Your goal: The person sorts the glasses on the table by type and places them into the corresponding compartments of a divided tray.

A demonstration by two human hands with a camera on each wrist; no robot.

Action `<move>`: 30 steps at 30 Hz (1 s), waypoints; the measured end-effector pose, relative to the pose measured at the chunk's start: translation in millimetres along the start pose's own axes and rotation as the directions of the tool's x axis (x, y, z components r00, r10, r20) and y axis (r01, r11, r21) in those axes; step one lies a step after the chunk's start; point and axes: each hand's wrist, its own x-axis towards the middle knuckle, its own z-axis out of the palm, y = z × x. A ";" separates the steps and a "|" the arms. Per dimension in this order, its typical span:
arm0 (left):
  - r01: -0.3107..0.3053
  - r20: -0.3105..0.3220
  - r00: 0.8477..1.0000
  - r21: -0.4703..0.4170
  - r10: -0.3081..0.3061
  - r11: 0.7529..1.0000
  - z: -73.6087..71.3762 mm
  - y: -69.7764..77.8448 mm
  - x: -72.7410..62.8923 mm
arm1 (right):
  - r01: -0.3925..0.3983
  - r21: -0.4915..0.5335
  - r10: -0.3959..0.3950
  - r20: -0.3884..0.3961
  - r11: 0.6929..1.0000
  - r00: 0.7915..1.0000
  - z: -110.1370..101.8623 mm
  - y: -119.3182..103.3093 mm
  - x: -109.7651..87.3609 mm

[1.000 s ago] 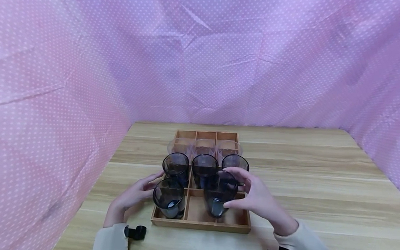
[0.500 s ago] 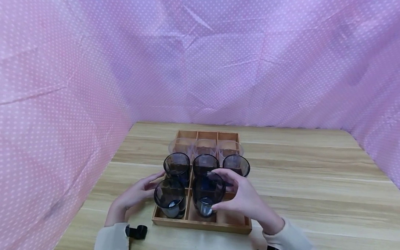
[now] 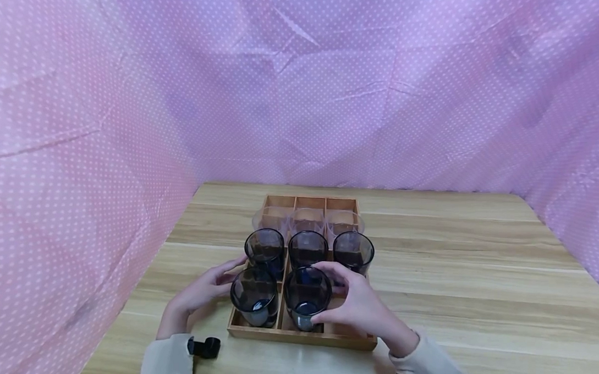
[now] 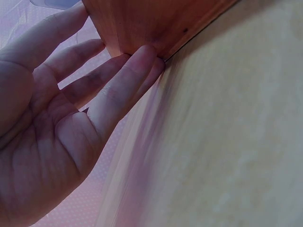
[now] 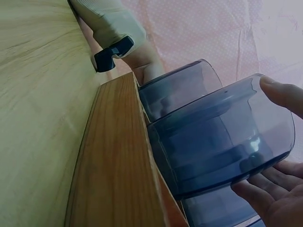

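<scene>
My right hand [image 3: 355, 306] grips a smoky dark tumbler [image 3: 307, 291] by its sides, thumb on the near side. That tumbler stands in the front middle compartment of a wooden divided tray [image 3: 285, 335]; in the right wrist view the tumbler [image 5: 218, 137] rises above the tray's front wall [image 5: 118, 161]. My left hand [image 3: 204, 292] is at the tray's left side. Up close, its extended fingertips [image 4: 142, 59] touch the wooden side wall [image 4: 137, 23]. Another dark tumbler [image 3: 253, 293] occupies the front left compartment, beside the gripped one.
Behind the front row stand three more dark tumblers, including the left one [image 3: 264, 246] and right one [image 3: 353, 251]. Farther back is a row of three clear cups [image 3: 306, 220]. A wood-grain table [image 3: 480, 268] lies underneath, with pink dotted cloth [image 3: 326, 98] around it.
My right hand has carried the dark tumbler leftward, from over the divider to the front middle compartment, and lowered it. The left hand has stayed at the tray's side.
</scene>
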 end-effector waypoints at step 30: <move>-0.019 -0.013 1.000 0.054 0.020 0.998 -1.0 -1.8 1.0 | -0.003 -0.116 0.004 0.012 0.993 1.000 12.8 -1.3 -1.3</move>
